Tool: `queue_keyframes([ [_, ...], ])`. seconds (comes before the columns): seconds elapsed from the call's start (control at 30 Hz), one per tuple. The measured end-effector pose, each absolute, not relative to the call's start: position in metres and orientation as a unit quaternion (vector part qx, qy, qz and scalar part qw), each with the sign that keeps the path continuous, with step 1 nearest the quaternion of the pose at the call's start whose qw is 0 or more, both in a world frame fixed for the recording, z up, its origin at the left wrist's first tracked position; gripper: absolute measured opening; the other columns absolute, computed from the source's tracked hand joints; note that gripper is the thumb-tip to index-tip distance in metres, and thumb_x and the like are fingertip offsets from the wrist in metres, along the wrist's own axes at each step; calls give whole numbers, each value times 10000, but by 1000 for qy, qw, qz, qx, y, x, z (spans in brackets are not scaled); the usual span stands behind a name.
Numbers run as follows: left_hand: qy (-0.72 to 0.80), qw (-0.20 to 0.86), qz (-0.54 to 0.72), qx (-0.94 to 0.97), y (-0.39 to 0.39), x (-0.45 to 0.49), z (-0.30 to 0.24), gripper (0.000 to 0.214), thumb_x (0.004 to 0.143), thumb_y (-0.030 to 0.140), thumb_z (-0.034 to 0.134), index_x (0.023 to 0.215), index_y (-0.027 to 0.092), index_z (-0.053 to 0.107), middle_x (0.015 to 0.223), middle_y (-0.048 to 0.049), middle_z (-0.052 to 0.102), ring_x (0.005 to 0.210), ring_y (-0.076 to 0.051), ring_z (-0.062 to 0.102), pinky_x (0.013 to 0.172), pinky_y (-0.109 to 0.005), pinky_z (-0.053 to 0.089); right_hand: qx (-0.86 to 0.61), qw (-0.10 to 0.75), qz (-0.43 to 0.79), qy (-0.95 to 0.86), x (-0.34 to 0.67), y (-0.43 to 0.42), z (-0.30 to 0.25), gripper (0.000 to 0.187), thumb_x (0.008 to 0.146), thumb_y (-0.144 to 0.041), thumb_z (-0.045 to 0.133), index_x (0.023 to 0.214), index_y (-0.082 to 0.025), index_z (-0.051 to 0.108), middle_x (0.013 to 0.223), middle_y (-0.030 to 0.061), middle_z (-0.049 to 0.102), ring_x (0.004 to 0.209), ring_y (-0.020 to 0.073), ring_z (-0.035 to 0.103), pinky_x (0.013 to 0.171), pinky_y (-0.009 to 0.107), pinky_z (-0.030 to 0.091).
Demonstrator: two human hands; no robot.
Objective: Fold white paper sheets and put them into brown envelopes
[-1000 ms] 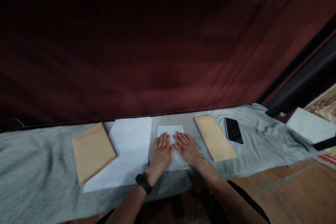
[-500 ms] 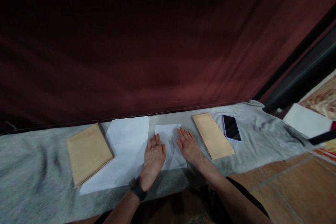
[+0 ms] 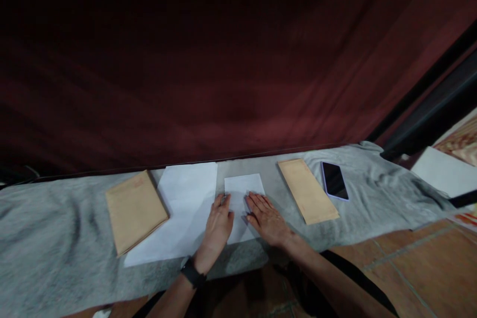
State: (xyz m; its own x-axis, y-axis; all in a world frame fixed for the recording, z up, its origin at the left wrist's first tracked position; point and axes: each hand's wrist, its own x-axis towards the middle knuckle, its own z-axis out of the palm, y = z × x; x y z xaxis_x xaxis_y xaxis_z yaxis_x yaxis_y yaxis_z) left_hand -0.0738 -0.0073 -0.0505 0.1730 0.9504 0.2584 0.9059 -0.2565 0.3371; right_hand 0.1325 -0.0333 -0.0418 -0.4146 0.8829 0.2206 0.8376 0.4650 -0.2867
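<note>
A white folded sheet of paper [image 3: 243,184] lies on the grey cloth between my hands. My left hand [image 3: 218,222] rests at its left edge, fingers pointing forward and a little bent, with a dark watch [image 3: 193,272] on the wrist. Across the sheet's right side lies my right hand [image 3: 269,219], palm down with fingers stretched out. Both hands touch the paper without gripping it. Left of them is a larger stack of white paper [image 3: 186,198], partly under a pile of brown envelopes [image 3: 136,208].
Right of my hands lie narrow brown envelopes [image 3: 307,191] and a phone [image 3: 334,180] with a purple case. The grey cloth [image 3: 387,184] covers the long surface. A dark red curtain [image 3: 238,84] hangs behind it, and a tiled floor [image 3: 410,258] shows at the lower right.
My right hand has slid slightly toward me over the folded paper. The fingers of my left hand have bent a little more. The whole view has shifted slightly.
</note>
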Motion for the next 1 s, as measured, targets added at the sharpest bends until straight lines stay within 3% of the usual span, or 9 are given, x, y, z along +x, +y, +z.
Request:
queue_keyframes([
  [0.17, 588, 27, 189, 786, -3, -50, -33, 463, 992, 230, 363, 1398, 102, 545, 1466, -172, 543, 1398, -283, 464, 1152, -460, 408, -511, 168, 47, -842, 131, -34, -50, 563, 1042, -414, 416, 1543, -162, 370, 1604, 86, 354, 1473, 227, 351, 1233, 445, 291],
  [0.27, 507, 40, 173, 844, 3, -24, -30, 495, 1035, 316, 313, 1459, 122, 479, 1555, -122, 457, 1483, -251, 340, 1192, -442, 356, -512, 174, 28, -841, 130, -33, -55, 511, 1021, -353, 464, 1487, -144, 466, 1535, 117, 467, 1445, 230, 402, 1226, 440, 311],
  [0.4, 495, 43, 133, 858, 16, -5, -35, 528, 1049, 374, 267, 1493, 143, 436, 1570, -105, 437, 1482, -233, 345, 1217, -457, 304, -508, 199, 4, -838, 130, -33, -61, 482, 984, -310, 517, 1425, -119, 542, 1436, 152, 574, 1396, 238, 470, 1215, 438, 335],
  [0.67, 585, -16, 104, 804, 42, -31, -50, 581, 1028, 364, 277, 1514, 67, 389, 1588, -160, 379, 1496, -253, 310, 1232, -439, 258, -521, 223, -32, -823, 135, -38, -59, 562, 1027, -384, 444, 1509, -97, 419, 1546, 131, 446, 1440, 236, 409, 1218, 422, 324],
  [1.0, 645, -17, 143, 751, 39, -46, -51, 598, 997, 323, 309, 1496, 5, 401, 1557, -221, 404, 1481, -306, 336, 1205, -498, 311, -568, 205, -14, -797, 153, -39, -62, 599, 1033, -405, 416, 1543, -96, 360, 1562, 147, 414, 1463, 260, 370, 1224, 453, 304],
])
